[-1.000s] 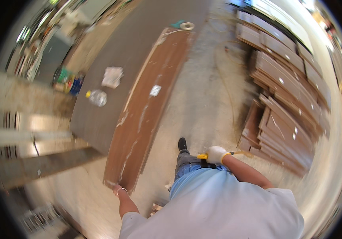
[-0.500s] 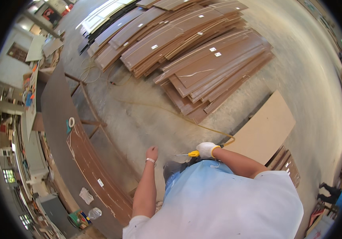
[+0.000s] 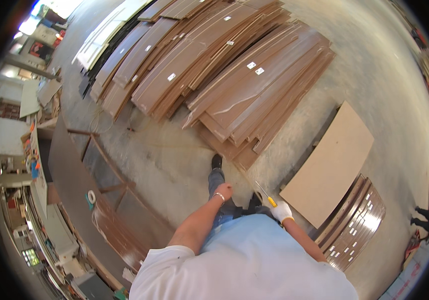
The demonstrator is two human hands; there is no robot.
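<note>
My right hand point(image 3: 281, 211), in a white knit glove, is closed round a yellow air blow gun point(image 3: 272, 202). Its thin metal nozzle points forward and to the left. Bare and with a light band at the wrist, my left hand point(image 3: 225, 190) hangs in front of my body above my leg. Its fingers are curled, and nothing shows in them. A dark shoe point(image 3: 217, 161) of mine is on the concrete floor ahead. To the right of the gloved hand lies a large pale board point(image 3: 332, 167).
Stacks of long brown panels point(image 3: 259, 95) cover the floor ahead. On the left stands a dark worktop point(image 3: 69, 165) on a frame, with a tape roll point(image 3: 91, 196) and a brown panel point(image 3: 117, 222) on it. More brown panels point(image 3: 357, 225) lie at the right. Another person's legs point(image 3: 424, 217) show at the far right.
My left hand has swung right and forward, and one foot now shows ahead. The gloved hand has moved right and lower; the blow gun's nozzle has tipped from pointing left to pointing forward-left.
</note>
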